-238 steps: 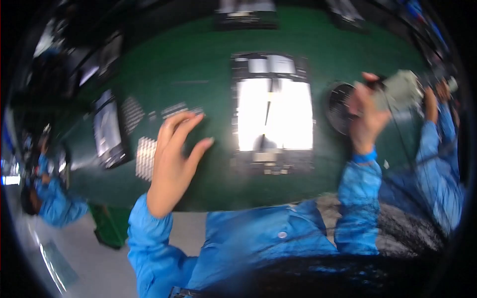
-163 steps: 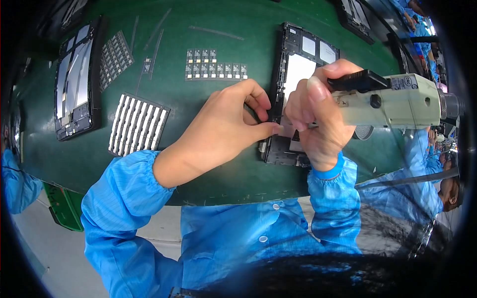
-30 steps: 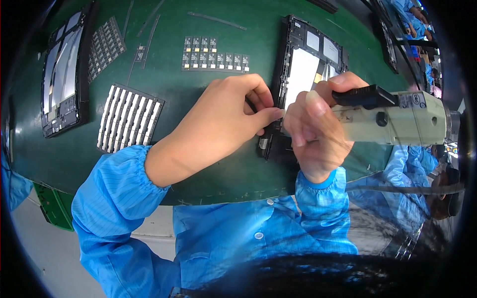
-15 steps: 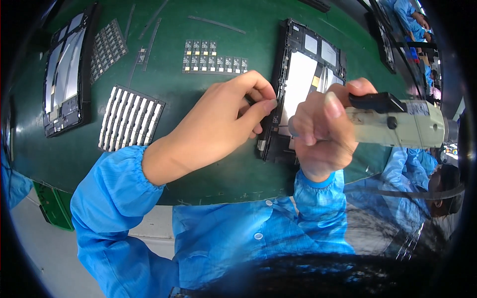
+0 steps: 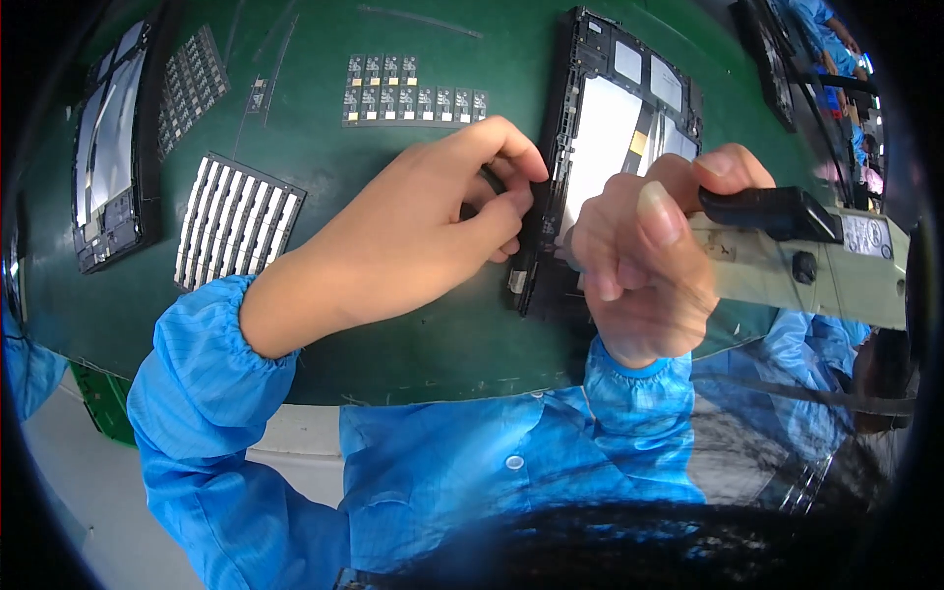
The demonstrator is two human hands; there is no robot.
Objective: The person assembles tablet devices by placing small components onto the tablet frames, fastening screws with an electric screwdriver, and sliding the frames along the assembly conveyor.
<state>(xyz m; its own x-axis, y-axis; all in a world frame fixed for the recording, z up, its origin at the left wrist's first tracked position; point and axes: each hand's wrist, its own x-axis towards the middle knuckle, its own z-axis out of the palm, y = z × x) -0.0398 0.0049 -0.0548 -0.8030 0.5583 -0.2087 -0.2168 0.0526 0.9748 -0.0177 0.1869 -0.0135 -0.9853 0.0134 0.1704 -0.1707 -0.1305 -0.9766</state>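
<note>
Tool of pale green plastic with a black lever [image 5: 772, 277] sits at frame right, held in the curled right hand [image 5: 649, 270]. At centre, the bare left hand [image 5: 423, 216] bends thumb and fingers narrowly together; whether they pinch anything cannot be told. Just beside lies a flat black rectangular device with silver panels [image 5: 598, 147], upper right of centre.

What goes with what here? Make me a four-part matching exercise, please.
1 white-striped sheet
2 pale tool
3 left sleeve
4 left hand

A in the right hand
B by the left edge of the open device at right
C on the green table, left of both hands
D blue

Pairs: 1-C; 2-A; 3-D; 4-B
</note>
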